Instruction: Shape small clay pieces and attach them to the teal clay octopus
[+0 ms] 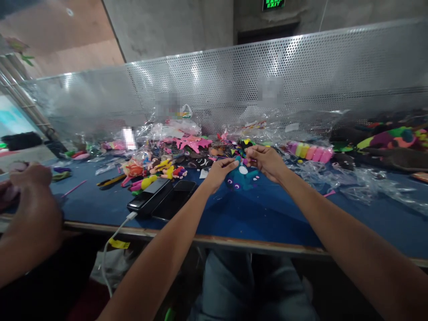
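Both my arms reach out over a blue table (267,218). My left hand (219,171) and my right hand (264,161) meet above a teal clay figure (242,178) with white eyes that lies on the table. The fingers of both hands are pinched together on a small piece at the figure's top; I cannot make out what the piece is. Just behind the hands lie more small colourful clay figures (160,171) and a pink star-shaped piece (192,142).
A black power bank (149,198) and a phone (174,198) lie left of my hands, with a white cable (110,243) hanging over the table edge. Clear plastic wrap (361,183) and clay blocks (309,151) lie right. Another person's arm (30,214) works at the left. A perforated metal screen (267,80) stands behind.
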Available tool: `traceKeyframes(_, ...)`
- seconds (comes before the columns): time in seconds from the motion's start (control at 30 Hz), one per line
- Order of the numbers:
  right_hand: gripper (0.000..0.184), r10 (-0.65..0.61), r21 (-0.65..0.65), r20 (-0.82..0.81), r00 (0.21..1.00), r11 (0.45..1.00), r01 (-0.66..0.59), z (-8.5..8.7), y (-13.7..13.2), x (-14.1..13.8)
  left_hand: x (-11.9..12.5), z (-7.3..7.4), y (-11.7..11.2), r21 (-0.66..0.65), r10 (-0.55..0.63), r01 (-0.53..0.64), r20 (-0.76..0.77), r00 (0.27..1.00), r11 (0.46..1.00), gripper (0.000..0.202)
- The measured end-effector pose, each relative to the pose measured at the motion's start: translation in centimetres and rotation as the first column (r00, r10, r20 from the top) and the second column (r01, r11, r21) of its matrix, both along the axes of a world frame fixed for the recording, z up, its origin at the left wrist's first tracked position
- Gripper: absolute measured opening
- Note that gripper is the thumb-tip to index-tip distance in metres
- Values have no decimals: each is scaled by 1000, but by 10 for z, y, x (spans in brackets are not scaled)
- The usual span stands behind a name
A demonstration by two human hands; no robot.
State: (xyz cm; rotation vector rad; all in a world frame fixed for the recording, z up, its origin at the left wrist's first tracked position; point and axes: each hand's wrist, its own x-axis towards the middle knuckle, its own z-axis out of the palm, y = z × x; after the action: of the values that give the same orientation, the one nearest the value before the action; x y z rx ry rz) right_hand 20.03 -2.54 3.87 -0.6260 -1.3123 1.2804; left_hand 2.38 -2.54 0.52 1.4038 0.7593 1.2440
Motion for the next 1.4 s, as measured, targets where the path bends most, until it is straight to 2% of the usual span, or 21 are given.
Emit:
traceKeyframes(0.17,37,-77,-36,-4,997,996,77,0,3,1,-3,-1,1,61,11,-6,-71,997,998,37)
traceKeyframes(0.47,28,-89,-58,47,995,994,92,0,4,2,-4,1,0,114,50,-35,-133,990,993,39)
traceKeyframes(0.8,31,-110,-32,83,990,993,113,3,3,1,-5,3,-3,157,41,-14,-170,985,988,32)
traceKeyframes(1.03,32,-142,-1,117,983,990,143,3,2,1,-5,4,-5,157,54,-26,-173,983,987,31)
traceKeyframes(1.17,32,-229,78,236,945,973,216,2,2,-1,-3,7,-7,161,38,-8,-184,982,987,32)
traceKeyframes(1.27,31,-221,131,320,921,973,188,1,1,-3,-3,9,-9,159,40,-8,-199,979,987,34)
traceKeyframes(1.4,25,-197,163,326,924,975,151,1,-2,-6,-3,10,-10,176,48,-8,-222,974,984,33)
